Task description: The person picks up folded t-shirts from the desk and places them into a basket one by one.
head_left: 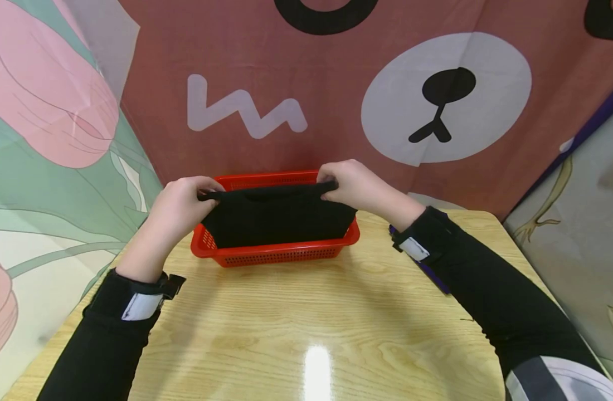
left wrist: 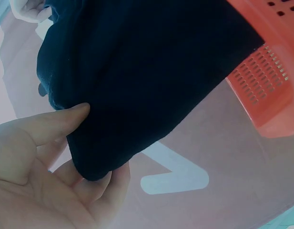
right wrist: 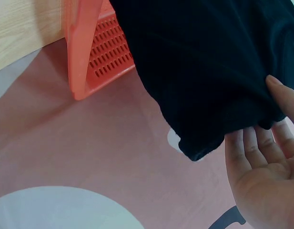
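Two corners of a black cloth (head_left: 278, 218) are in my grip, my left hand (head_left: 178, 206) and right hand (head_left: 354, 186) each pinching its top edge, so it hangs into the red basket (head_left: 276, 253) at the bench's (head_left: 306, 323) far edge. I judge it light, soft and limp (it sags between my hands), best held by the corners. The wrist views show thumb and fingers (left wrist: 65, 119) clamping the folded fabric; the head view shows the whole spread.
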The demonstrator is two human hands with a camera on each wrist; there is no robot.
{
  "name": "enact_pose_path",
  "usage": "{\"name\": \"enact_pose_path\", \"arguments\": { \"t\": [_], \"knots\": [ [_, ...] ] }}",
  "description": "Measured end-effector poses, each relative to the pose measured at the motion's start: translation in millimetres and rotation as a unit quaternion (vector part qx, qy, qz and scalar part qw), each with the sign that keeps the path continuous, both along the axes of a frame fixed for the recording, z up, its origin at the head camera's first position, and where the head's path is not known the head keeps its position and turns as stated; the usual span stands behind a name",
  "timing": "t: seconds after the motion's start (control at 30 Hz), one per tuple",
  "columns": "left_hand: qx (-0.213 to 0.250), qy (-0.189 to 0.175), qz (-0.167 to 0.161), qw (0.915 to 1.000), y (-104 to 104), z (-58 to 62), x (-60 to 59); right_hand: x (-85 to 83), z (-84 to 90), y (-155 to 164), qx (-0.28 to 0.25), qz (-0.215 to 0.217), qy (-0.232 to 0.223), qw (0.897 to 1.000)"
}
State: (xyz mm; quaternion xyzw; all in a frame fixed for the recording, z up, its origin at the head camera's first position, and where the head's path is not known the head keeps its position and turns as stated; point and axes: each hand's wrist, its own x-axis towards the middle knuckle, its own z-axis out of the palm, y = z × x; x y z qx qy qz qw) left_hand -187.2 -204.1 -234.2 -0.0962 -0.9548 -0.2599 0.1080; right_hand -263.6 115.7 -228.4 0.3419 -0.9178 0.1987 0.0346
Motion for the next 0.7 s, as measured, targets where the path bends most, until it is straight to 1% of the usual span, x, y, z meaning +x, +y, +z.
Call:
{"name": "enact_pose_path", "arguments": {
  "t": [0.23, 0.47, 0.7],
  "knots": [
    [-0.019, -0.020, -0.002, 0.9996, -3, -4.3, -5.0, -1.9, -2.0, -4, 0.011, 0.003, -0.018, 1.000],
    [-0.041, -0.043, 0.000, 0.9982, 0, -4.5, -18.1, -9.1, -4.8, -7, 0.025, -0.006, -0.041, 0.999],
    [-0.065, -0.050, 0.005, 0.9966, 2, -5.8, -31.1, -21.0, -12.5, -11, 0.037, -0.021, -0.052, 0.998]
  ]
}}
